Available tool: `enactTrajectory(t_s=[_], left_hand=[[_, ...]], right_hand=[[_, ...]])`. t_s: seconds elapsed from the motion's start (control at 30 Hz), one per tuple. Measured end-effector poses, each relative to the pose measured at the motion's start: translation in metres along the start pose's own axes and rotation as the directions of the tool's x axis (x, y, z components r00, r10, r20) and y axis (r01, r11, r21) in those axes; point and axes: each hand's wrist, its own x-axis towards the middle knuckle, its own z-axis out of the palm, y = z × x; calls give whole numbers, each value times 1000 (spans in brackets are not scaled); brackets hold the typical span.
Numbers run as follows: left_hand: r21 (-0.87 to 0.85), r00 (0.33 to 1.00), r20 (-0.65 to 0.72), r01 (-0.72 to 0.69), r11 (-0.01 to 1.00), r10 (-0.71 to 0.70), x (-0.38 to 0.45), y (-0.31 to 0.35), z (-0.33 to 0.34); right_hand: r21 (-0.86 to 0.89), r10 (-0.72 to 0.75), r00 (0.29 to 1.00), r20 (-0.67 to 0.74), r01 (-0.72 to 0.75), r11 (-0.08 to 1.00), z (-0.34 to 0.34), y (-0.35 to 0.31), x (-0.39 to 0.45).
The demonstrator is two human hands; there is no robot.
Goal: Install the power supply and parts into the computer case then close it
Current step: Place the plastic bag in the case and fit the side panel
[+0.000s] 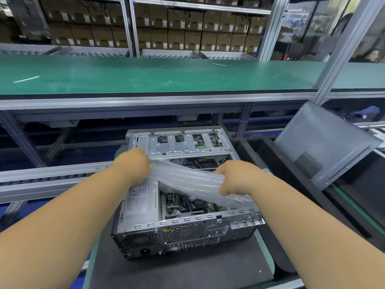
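An open grey computer case (pixel 183 230) lies on its side on a dark mat, rear panel toward me. The silver power supply (pixel 141 203) sits in its near left corner, and the motherboard (pixel 187 203) shows beside it. A clear plastic bag (pixel 187 178) stretches across the opening above the case. My left hand (pixel 133 163) grips the bag's left end near the drive cage (pixel 183 142). My right hand (pixel 235 176) grips the bag's right part.
The grey side panel (pixel 325 142) leans upright against a black bin at the right. A green workbench (pixel 158 76) runs across behind the case, with shelves of cardboard boxes (pixel 187 28) beyond. A roller conveyor rail (pixel 41 178) passes at the left. A person (pixel 370 55) sits far right.
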Motion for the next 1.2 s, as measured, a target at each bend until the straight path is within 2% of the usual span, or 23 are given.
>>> enactTrajectory(t_s=[0.03, 0.1, 0.23, 0.3, 0.4, 0.53, 0.63, 0.77, 0.87, 1.0, 1.1, 1.17, 1.2], left_hand=[[-2, 1000, 16, -5, 1000, 5, 0, 1, 5], [-28, 999, -36, -18, 999, 17, 2, -1, 11], [-127, 947, -320, -40, 991, -3, -4, -6, 7], [-74, 934, -358, -11, 997, -16, -8, 0, 5], [14, 973, -228, 31, 999, -27, -13, 16, 8], [-29, 996, -84, -29, 999, 26, -17, 19, 13], [-75, 998, 9, -62, 995, 63, -15, 17, 15], [-18, 985, 144, -99, 995, 101, -9, 22, 12], [-59, 978, 185, -86, 995, 95, -5, 25, 7], [-58, 998, 67, -11, 998, 15, -11, 32, 6], [9, 997, -60, 51, 999, -50, -23, 44, 8], [6, 988, -156, -19, 1000, 19, -30, 55, 11], [-50, 979, -185, -93, 994, 82, -33, 61, 13]], right_hand=[[-19, 5, 1000, -5, -5, 1000, 1, -1, 0], [-22, 12, 999, -36, -13, 1000, 0, -1, 2], [0, 11, 997, -78, -11, 1000, 0, -3, 7], [19, -1, 995, -101, 3, 1000, 4, -9, 11], [87, 28, 996, -89, -20, 996, 10, -17, 20], [197, 79, 996, -47, -68, 978, 16, -18, 26], [250, 78, 996, -32, -67, 966, 24, -18, 28], [247, 80, 995, -51, -65, 967, 33, -18, 32], [259, 63, 997, -49, -48, 965, 40, -13, 38], [431, 20, 1000, -10, -14, 902, 58, 4, 42], [420, -8, 1000, 29, -4, 907, 61, 14, 47], [384, -11, 1000, 23, 1, 923, 61, 15, 48], [367, -4, 1000, 6, 2, 930, 61, 14, 48]])
